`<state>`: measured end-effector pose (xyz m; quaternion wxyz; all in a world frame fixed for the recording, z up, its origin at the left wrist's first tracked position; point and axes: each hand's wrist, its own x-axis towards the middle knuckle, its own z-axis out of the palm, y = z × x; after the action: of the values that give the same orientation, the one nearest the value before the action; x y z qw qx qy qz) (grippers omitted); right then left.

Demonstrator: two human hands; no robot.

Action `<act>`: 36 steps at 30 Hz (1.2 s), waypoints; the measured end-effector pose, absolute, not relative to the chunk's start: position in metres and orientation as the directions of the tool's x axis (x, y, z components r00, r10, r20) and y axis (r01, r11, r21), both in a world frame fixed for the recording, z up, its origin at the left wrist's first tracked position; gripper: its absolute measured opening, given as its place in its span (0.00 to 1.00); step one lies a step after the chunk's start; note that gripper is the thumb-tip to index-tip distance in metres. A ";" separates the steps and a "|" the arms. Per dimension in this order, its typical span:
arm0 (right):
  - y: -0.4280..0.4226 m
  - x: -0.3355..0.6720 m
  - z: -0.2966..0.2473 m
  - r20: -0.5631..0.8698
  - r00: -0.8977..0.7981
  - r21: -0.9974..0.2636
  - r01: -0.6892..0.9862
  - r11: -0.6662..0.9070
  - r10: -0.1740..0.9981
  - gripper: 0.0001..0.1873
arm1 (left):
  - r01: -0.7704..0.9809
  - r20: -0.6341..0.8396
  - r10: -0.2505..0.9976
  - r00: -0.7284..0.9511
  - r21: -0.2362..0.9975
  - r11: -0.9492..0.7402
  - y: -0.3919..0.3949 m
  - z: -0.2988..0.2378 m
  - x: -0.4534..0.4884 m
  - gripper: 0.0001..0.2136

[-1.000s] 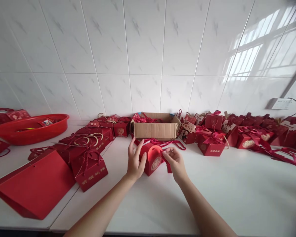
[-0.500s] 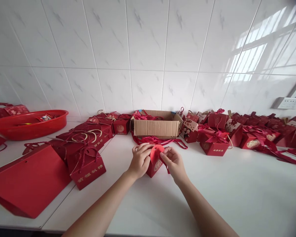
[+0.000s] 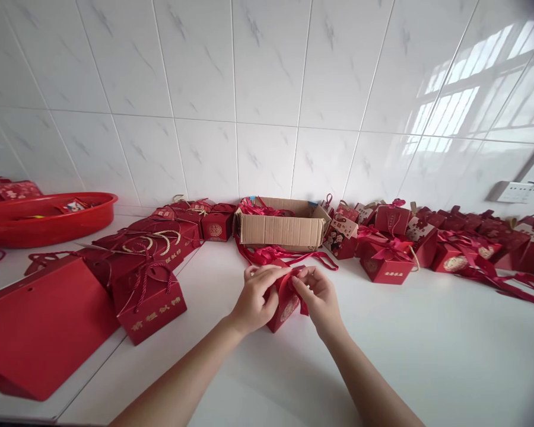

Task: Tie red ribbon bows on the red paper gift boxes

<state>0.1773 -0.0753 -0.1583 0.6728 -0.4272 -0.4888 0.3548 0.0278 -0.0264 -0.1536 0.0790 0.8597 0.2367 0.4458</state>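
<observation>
Between my two hands stands a small red gift box (image 3: 285, 314) with a round gold print on its side. My left hand (image 3: 257, 296) is closed on the top of the box from the left, its fingers reaching over the upper edge. On the other side, my right hand (image 3: 319, 296) pinches a red ribbon at the top of the box, and a ribbon end (image 3: 304, 308) hangs down beside the box. The fingertips partly cover the box's top, so the ribbon's path there is hidden.
Behind the hands stands a cardboard box (image 3: 282, 230) holding red ribbons. Red gift boxes (image 3: 151, 308) are grouped on the left beside a large red bag (image 3: 44, 326) and a red basin (image 3: 48, 228). More bow-tied boxes (image 3: 387, 264) line the right, before the tiled wall (image 3: 267, 89).
The bright red flap that stood upright at the box's top is now tipped forward, with my left fingers over it. My right hand keeps its pinch. The view has shifted slightly.
</observation>
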 end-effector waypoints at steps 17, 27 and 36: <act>-0.083 0.175 -0.154 0.525 0.292 -0.845 0.290 0.449 0.799 0.10 | 0.189 0.608 0.720 0.336 0.705 -0.684 -0.034 -0.144 0.032 0.10; -0.085 0.178 -0.153 0.665 0.307 -0.727 0.477 0.495 0.681 0.09 | 0.025 0.528 0.813 0.246 0.835 -0.550 -0.039 -0.139 0.033 0.06; -0.088 0.181 -0.147 0.403 0.230 -0.914 0.062 0.400 0.886 0.17 | -0.203 0.434 0.879 0.196 0.895 -0.397 -0.039 -0.133 0.030 0.08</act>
<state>0.1809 -0.0877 -0.1470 0.6457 -0.4450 -0.5321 0.3191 0.0297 -0.0387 -0.1330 0.4744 0.6107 0.2768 0.5704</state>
